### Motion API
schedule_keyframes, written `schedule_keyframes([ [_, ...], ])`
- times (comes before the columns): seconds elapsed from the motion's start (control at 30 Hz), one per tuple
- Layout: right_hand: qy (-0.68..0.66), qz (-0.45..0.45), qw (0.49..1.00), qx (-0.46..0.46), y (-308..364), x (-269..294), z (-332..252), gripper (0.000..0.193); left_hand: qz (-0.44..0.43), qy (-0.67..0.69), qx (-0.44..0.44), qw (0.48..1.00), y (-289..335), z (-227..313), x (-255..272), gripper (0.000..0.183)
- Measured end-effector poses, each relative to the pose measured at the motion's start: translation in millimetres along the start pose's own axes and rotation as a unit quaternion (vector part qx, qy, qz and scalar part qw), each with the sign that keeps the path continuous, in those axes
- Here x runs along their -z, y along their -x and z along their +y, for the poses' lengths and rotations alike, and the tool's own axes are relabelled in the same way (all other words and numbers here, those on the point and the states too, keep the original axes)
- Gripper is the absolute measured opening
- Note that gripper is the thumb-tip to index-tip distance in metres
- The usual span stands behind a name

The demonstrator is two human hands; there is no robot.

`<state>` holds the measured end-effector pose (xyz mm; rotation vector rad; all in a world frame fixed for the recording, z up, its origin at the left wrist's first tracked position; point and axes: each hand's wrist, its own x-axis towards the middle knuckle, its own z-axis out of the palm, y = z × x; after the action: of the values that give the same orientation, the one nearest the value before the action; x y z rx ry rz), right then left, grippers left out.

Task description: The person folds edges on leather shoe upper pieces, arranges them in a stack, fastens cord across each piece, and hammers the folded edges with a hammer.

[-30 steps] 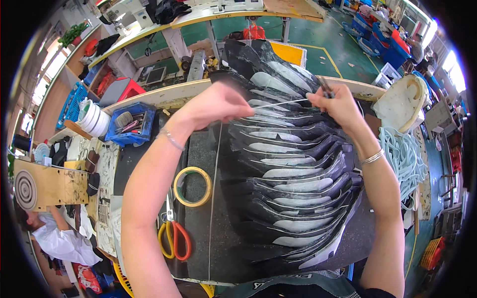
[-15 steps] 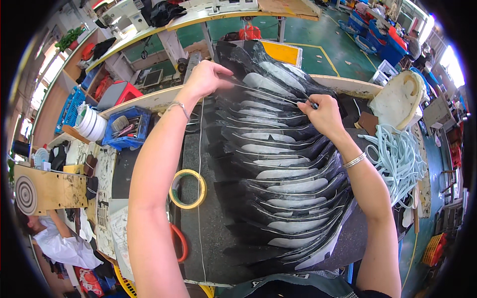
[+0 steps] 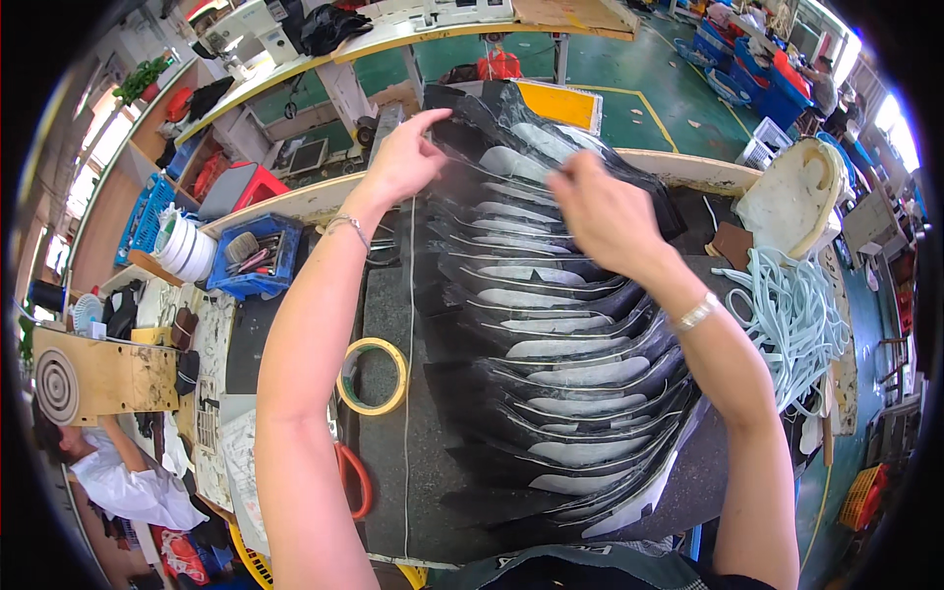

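A long row of overlapping black sheet pieces [image 3: 580, 372], each with a pale grey-white elongated patch and a thin light line along it, lies fanned down the dark worktable [image 3: 383, 492]. At the row's far left edge, my left hand [image 3: 405, 157] has its index finger and thumb apart, close to the black pieces, and nothing shows between them. Over the far right part of the row hovers my right hand [image 3: 612, 218], its fingers bent and smeared by motion. Whether it holds anything is hidden.
Left of the row lie a yellow tape roll [image 3: 373, 377] and a red-orange handle [image 3: 354, 480]. A blue basket of tools [image 3: 254, 258] stands farther left. On the right are a heap of light-blue cord [image 3: 787, 320] and a worn cream-coloured block [image 3: 795, 192]. A person [image 3: 128, 477] sits at far left.
My right hand has moved left across the far pieces, and the small dark thing at its fingers no longer shows. My left hand's fingers have spread near the row's left edge.
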<state>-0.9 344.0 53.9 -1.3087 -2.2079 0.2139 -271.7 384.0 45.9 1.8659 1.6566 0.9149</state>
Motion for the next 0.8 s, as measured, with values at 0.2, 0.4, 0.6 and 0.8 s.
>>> schedule_keyframes([
  [0.2, 0.132, 0.051, 0.956, 0.257, -62, -60, -23, 0.017, 0.041, 0.037, 0.066, 0.996, 9, 18, 2, 0.066],
  [0.4, 0.09, -0.006, 0.984, 0.156, -69, -57, -33, 0.021, 0.054, 0.03, 0.075, 0.995, 26, 21, 12, 0.065],
  [0.6, -0.243, -0.118, 0.959, 0.08, -62, -38, -17, 0.034, -0.035, 0.134, 0.059, 0.989, 45, 59, 10, 0.057],
  [0.8, -0.16, 0.047, 0.986, 0.008, -44, 41, 62, 0.032, -0.284, 0.325, 0.137, 0.892, 68, 70, 10, 0.028],
])
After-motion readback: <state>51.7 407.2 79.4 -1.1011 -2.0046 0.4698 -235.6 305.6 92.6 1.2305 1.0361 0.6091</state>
